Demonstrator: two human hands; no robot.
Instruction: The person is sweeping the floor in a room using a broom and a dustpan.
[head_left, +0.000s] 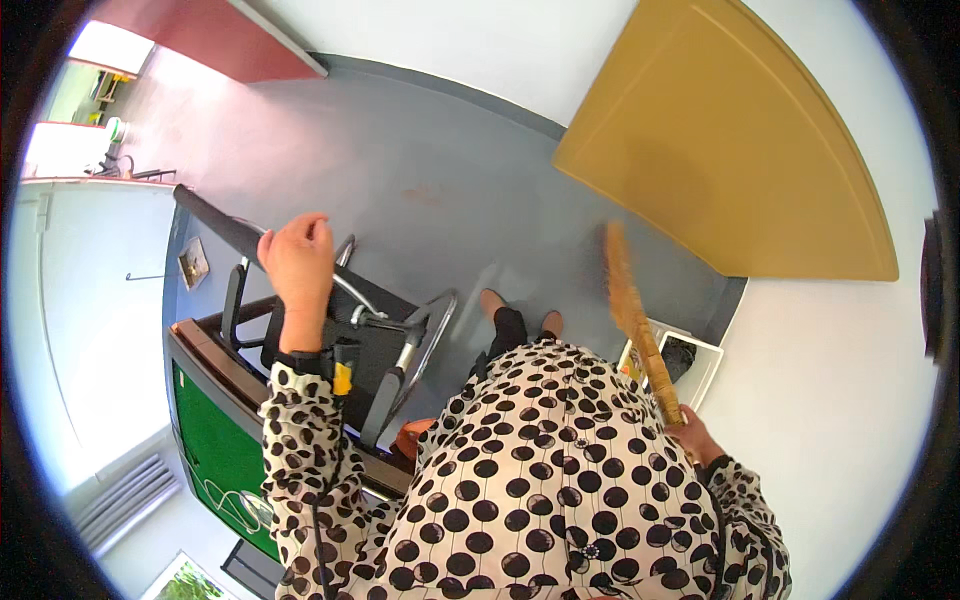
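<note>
My right hand (697, 435) grips the handle of a straw broom (637, 322) at my right side. The broom's blurred brush end points forward, just above or touching the grey floor (450, 165). My left hand (300, 259) is raised with curled fingers and nothing visible in it. Beneath it is a black office chair (375, 300) with chrome tubing and black armrests; I cannot see any contact between them. White containers (709, 382), one with a black bag inside, stand beside the broom handle, partly hidden by it and my body.
Left of me is a wood-edged desk (217, 360) with a green top and a white cable (225, 499). An orange item (412, 435) sits near the chair. What looks like a dustpan (193, 262) is by the left wall. A yellow-brown quarter-round panel (720, 150) juts out ahead-right; a red door (247, 37) is ahead-left.
</note>
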